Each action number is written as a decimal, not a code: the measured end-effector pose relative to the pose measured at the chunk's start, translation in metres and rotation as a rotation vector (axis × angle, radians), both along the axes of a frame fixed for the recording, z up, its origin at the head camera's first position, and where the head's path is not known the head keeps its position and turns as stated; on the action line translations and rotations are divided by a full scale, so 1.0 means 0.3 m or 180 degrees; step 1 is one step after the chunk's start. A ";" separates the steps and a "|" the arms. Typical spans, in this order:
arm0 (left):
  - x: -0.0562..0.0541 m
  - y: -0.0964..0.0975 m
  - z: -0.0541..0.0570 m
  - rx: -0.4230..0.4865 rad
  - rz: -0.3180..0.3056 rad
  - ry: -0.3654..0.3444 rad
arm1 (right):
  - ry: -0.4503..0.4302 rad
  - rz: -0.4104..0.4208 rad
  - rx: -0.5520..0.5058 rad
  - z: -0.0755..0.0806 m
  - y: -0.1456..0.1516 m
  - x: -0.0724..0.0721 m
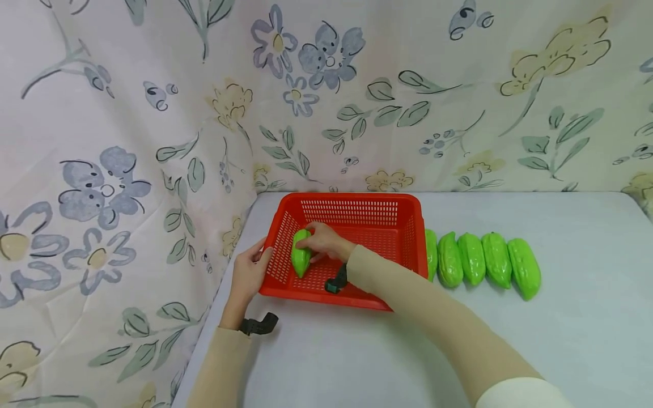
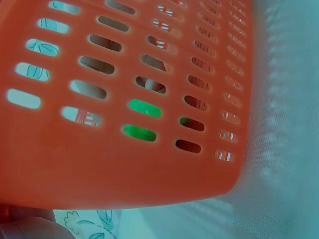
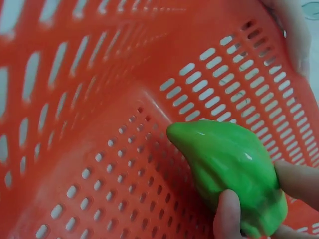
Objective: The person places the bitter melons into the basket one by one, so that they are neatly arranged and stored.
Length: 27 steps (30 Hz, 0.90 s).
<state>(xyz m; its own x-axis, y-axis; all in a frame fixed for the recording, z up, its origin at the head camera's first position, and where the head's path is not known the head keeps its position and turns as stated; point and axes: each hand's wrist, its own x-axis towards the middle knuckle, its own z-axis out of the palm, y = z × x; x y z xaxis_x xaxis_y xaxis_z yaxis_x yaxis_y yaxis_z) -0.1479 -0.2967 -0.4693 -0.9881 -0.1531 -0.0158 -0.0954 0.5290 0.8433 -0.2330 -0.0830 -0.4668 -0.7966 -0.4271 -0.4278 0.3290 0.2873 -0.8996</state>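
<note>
My right hand [image 1: 326,242] is inside a red plastic basket [image 1: 352,197], gripping a glossy green bitter-gourd-like fruit [image 1: 301,262] near the left wall. Thumb and fingers lie on its sides in the right wrist view, where the lumpy fruit [image 3: 234,159] tapers to a blunt tip. My left hand [image 1: 250,272] holds the basket's left rim, thumb at the edge. From the left wrist, the slotted basket wall [image 2: 124,169] hides most of the inside; green shows through a few slots. Whether the fruit touches the basket floor I cannot tell.
Right of the basket several similar green fruits [image 1: 495,260] lie in a row on the white tabletop [image 1: 326,357], the leftmost partly hidden by the basket's right side. Floral cloth [image 1: 382,102] hangs behind the table and along its left.
</note>
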 end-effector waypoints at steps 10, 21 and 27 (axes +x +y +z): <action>-0.001 0.001 -0.001 0.0003 0.0018 0.0022 | 0.0305 -0.0067 0.0212 -0.006 -0.009 0.006; -0.002 -0.002 -0.002 -0.0001 0.0023 -0.0017 | 0.0335 -0.0043 0.0294 -0.018 -0.001 0.000; -0.002 -0.002 -0.005 -0.0013 0.0029 0.0013 | 0.0337 -0.0093 0.0233 -0.023 -0.004 0.002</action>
<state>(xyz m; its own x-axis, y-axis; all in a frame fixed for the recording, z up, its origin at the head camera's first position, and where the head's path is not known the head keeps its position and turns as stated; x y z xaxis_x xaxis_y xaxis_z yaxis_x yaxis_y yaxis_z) -0.1485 -0.2972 -0.4708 -0.9867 -0.1622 -0.0112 -0.0969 0.5316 0.8414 -0.2325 -0.0841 -0.4737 -0.8507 -0.3736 -0.3697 0.2425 0.3452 -0.9067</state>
